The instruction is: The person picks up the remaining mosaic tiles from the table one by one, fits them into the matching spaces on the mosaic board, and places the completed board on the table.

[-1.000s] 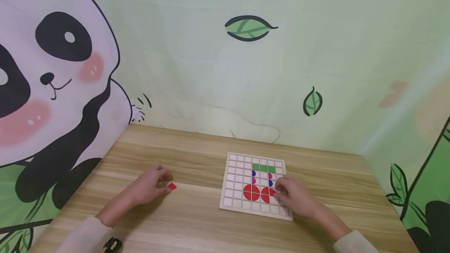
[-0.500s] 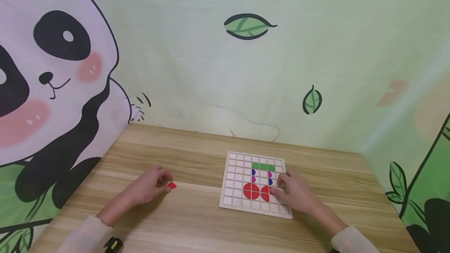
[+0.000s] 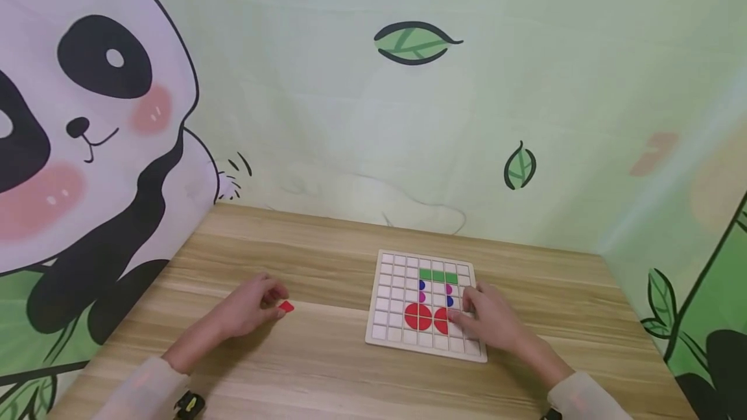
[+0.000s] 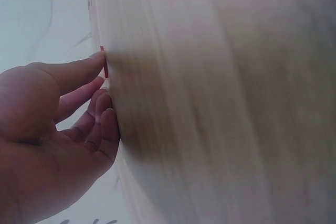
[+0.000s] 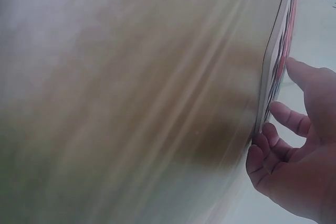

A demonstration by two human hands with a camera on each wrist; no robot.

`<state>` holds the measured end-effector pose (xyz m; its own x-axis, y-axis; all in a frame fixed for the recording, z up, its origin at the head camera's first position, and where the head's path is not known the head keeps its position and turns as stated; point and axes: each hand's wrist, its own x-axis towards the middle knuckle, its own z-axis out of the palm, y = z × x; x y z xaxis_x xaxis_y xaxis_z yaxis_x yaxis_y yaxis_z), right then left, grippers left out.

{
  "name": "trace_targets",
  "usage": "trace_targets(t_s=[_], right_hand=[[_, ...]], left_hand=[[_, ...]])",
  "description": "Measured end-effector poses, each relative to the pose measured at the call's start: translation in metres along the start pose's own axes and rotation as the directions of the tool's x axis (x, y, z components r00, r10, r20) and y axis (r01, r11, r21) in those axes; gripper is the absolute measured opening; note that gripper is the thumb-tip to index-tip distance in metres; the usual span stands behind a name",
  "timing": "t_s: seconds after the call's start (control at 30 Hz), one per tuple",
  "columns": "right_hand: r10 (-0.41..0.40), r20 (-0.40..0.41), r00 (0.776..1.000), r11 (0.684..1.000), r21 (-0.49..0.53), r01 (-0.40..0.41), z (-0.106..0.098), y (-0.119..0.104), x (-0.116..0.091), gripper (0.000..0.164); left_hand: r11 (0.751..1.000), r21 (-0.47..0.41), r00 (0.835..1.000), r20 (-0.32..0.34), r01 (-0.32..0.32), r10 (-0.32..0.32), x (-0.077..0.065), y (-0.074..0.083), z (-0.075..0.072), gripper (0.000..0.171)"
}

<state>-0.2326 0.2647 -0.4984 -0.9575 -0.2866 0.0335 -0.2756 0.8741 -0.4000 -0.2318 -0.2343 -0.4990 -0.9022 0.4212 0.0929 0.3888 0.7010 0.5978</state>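
My left hand (image 3: 253,306) rests on the table left of the board, fingers loosely bent. Its thumb tip touches a small red tile (image 3: 286,306), which appears flat on the wood; the left wrist view shows the red tile's edge (image 4: 106,71) beside the thumb. A square white grid board (image 3: 385,329) lies to the right. My right hand (image 3: 493,319) is over the board's right side, its thumb pressing on the right red disc (image 3: 440,323), partly hidden. In the right wrist view, the other fingers stand apart from the thumb, near the board's edge (image 5: 262,95).
On the board are a green bar (image 3: 438,276), blue and magenta half-round pieces, and a full red disc (image 3: 417,316). The wooden table (image 3: 315,368) meets a green cloth backdrop (image 3: 327,115) with a printed panda and leaves.
My right thumb has shifted left onto the red disc, and the right index finger has moved away from it. My left hand and its red tile have stayed put.
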Motion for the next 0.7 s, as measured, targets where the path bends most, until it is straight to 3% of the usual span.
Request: trace_targets(t_s=[0.27,0.53,0.6,0.7], right_hand=[[0.031,0.005,1.0,1.0,-0.005,-0.031,0.0,-0.001,0.002,0.036],[-0.004,0.014,1.0,0.998,0.064,0.003,-0.013,0.004,-0.001,0.026],[-0.033,0.01,0.999,0.999,0.025,0.032,-0.017,0.008,-0.003,0.037],[-0.091,0.031,0.995,0.993,-0.074,0.093,-0.022,0.014,-0.008,0.068]], left_hand=[[1.0,-0.015,1.0,-0.001,0.007,-0.007,0.001,0.001,-0.001,0.025],[1.0,0.006,1.0,0.01,-0.013,0.013,-0.002,0.001,-0.003,0.026],[0.999,0.02,1.0,0.011,-0.026,0.026,-0.003,0.001,-0.004,0.027],[0.999,0.043,1.0,0.009,-0.025,0.025,-0.004,0.001,-0.006,0.028]])
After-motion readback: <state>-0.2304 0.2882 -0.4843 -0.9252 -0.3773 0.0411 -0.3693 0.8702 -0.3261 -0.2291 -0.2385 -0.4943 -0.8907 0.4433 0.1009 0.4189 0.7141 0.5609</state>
